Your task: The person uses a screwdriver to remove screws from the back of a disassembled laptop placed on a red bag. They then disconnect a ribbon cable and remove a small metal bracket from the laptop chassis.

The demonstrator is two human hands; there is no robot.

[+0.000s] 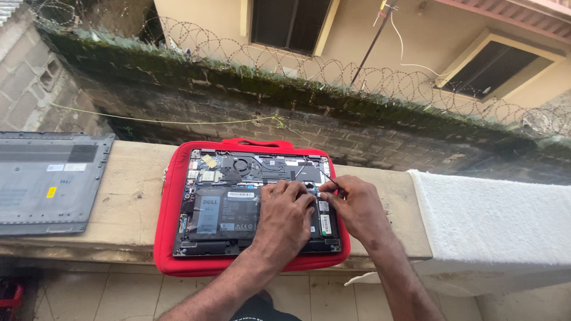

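An opened laptop [220, 202] lies bottom-up on a red padded case [168, 226], its black battery, circuit board and fan exposed. My left hand [284, 217] rests flat on the battery's right part, fingertips pressing near the board. My right hand [357, 205] sits at the laptop's right edge and grips a thin dark screwdriver [329, 178], its shaft angled up and to the left over the board. Where the tip touches is hidden by my fingers.
The case sits on a concrete ledge [128, 196]. A grey laptop bottom cover [47, 178] lies at the left. A white towel [493, 220] drapes over the ledge at the right. Beyond is a mossy wall topped with razor wire [333, 74].
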